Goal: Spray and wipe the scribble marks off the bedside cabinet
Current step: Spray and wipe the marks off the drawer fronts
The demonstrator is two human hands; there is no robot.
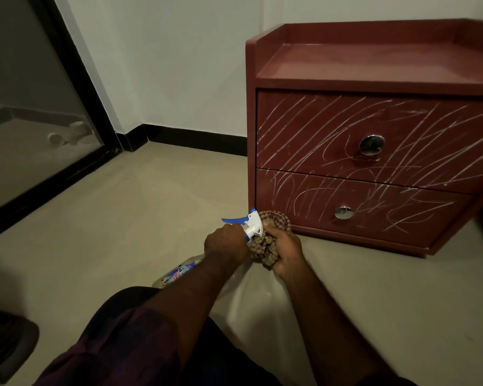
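Note:
A dark red bedside cabinet (357,65) stands on the floor at the right, with two drawers and round metal knobs. White scribble marks (332,135) cover both drawer fronts. My left hand (225,243) grips the neck of a spray bottle (253,222) with a white and blue trigger head; the bottle's body (179,273) shows under my forearm. My right hand (286,250) holds a bunched checked cloth (273,218) right against the nozzle. Both hands are low, just in front of the cabinet's lower left corner.
Beige tiled floor (123,218) stretches to the left. A glass door with a black frame (76,87) fills the left side, and a white wall with a black skirting (195,140) runs behind. A dark object (9,344) lies at the bottom left.

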